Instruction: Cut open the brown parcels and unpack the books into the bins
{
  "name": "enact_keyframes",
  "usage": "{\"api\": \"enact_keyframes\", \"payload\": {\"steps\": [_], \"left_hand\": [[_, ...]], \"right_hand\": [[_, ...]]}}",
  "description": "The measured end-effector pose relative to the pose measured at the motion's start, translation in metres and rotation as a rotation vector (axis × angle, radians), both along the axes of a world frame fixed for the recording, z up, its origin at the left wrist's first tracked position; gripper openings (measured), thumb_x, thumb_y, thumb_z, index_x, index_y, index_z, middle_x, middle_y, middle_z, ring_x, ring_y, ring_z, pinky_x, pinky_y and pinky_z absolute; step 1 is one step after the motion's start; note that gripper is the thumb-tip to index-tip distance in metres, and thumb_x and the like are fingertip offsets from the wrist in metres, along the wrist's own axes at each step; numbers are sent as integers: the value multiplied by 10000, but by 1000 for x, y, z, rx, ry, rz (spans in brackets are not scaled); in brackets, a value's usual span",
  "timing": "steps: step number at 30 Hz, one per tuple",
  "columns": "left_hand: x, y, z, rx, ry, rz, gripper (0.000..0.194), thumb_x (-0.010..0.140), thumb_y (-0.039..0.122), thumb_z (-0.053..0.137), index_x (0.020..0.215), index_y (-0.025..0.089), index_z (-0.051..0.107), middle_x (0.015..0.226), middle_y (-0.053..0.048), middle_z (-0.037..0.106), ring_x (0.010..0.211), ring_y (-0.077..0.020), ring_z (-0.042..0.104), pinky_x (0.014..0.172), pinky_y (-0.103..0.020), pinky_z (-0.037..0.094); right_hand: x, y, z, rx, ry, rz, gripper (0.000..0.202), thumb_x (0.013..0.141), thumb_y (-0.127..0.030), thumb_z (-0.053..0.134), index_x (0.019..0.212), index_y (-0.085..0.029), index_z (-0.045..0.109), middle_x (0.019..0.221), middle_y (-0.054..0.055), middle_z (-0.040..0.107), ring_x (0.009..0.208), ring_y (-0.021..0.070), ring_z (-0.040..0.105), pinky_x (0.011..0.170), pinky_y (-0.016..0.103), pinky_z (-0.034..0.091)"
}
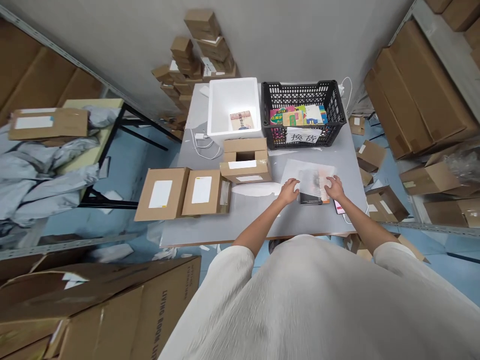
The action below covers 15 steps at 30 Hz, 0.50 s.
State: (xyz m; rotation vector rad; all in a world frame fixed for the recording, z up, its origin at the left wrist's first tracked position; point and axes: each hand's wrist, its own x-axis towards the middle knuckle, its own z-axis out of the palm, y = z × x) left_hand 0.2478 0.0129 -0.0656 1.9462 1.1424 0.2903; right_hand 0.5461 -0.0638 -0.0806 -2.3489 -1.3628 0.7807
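In front of me on the table lies a book (pixel 314 196) with a dark lower cover, partly covered by a thin translucent sheet (pixel 294 169). The sheet spreads past the book's top and left edges. At the left side of the book is my left hand (pixel 290 191), its fingers bent and apart, close to the sheet. My right hand (pixel 334 189) is over the right side of the sheet, thumb and fingers apart and bent. Contact at the fingertips is hard to make out. Partly under my right wrist sits a phone (pixel 339 207) with a cable.
A black crate (pixel 303 95) with colourful books and a white bin (pixel 214 107) with one book stand at the table's back. Several cardboard boxes (pixel 204 192) occupy the left side. Shelving with cartons (pixel 420 95) flanks the right; grey bags (pixel 56 172) pile up on the left.
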Motion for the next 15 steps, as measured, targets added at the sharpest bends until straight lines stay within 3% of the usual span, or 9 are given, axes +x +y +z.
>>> {"api": "enact_keyframes", "payload": {"steps": [5, 10, 15], "left_hand": [[37, -6, -26, -113, 13, 48, 581, 944, 191, 617, 1524, 215, 632, 1704, -151, 519, 1573, -341, 528, 1323, -516, 430], [64, -14, -50, -203, 84, 72, 655, 936, 214, 647, 1584, 178, 562, 1743, -188, 494, 1627, -357, 475, 1353, -521, 379], [68, -23, -61, -262, 173, 19, 671, 961, 256, 645, 1614, 168, 522, 1721, -207, 530, 1604, -355, 505, 1323, -511, 403]], "right_hand": [[12, 4, -11, -110, -48, 102, 797, 920, -343, 677, 1684, -211, 495, 1788, 191, 393, 1571, 430, 464, 1254, 587, 453], [0, 10, -22, -162, -90, 333, 720, 970, -298, 633, 1673, -194, 519, 1779, 178, 443, 1533, 413, 500, 1234, 567, 464], [-13, 9, -23, -184, -205, 462, 621, 979, -183, 611, 1599, -193, 598, 1678, 192, 552, 1439, 410, 552, 1188, 544, 468]]}}
